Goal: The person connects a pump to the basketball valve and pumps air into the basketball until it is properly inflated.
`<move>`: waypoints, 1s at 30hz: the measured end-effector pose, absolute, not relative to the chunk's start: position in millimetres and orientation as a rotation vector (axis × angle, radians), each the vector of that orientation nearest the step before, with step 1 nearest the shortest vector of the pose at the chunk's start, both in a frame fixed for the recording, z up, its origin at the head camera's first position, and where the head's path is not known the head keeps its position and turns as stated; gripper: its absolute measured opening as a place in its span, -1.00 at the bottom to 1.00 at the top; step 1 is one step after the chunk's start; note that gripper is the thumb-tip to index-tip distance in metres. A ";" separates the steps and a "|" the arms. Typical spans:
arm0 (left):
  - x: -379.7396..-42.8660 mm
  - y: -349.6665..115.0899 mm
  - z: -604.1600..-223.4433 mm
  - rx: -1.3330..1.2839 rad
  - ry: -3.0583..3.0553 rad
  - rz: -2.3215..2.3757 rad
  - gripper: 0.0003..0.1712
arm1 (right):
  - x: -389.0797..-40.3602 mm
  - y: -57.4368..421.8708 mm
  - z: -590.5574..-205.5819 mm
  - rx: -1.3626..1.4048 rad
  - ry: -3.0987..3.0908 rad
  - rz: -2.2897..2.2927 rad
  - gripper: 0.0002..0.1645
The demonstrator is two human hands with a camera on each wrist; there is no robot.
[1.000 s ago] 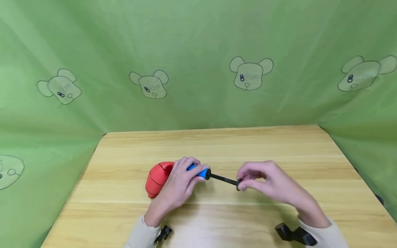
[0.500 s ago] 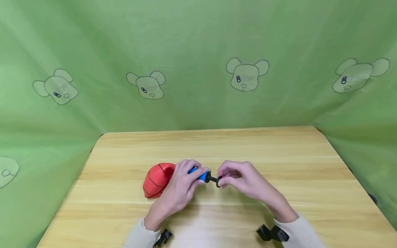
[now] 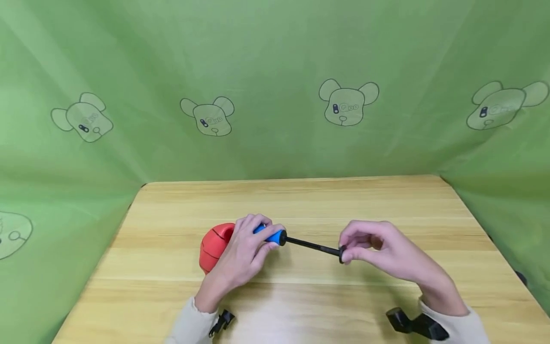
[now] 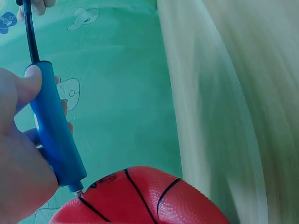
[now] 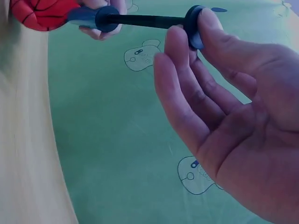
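Pump (image 3: pixel 274 236) hangs over wooden table (image 3: pixel 343 200) before green sheeting (image 3: pixel 275 153).

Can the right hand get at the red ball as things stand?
Probably not directly: the right hand pinches the black handle, and the left hand, gripping the blue pump barrel, sits between it and the red ball. It would likely need to let go and reach around.

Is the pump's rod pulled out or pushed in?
Pulled out: a long black rod shows between the blue barrel and the right hand.
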State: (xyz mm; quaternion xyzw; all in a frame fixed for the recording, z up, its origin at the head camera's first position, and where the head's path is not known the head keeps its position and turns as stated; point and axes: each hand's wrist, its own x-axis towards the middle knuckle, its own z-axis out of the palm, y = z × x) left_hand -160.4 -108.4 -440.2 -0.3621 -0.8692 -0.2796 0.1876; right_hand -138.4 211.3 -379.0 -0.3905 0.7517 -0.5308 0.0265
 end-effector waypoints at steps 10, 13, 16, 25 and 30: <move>-157.4 -94.2 -447.7 -1.048 -2.466 -0.669 -0.64 | -153.6 177.8 -415.4 -1.100 2.299 -1.686 -0.82; -155.5 -90.4 -451.1 -1.055 -2.435 -0.640 -0.66 | -155.2 164.2 -423.4 -1.090 2.347 -1.662 -0.88; -154.0 -89.2 -452.4 -1.068 -2.414 -0.649 -0.68 | -153.4 160.2 -422.2 -1.067 2.364 -1.625 -0.89; -162.0 -107.8 -445.7 -1.007 -2.417 -0.763 -0.62 | -138.3 203.1 -382.5 -1.185 2.314 -1.625 -0.73; -161.6 -108.6 -446.1 -0.986 -2.407 -0.746 -0.62 | -143.4 198.0 -389.5 -1.153 2.284 -1.654 -0.75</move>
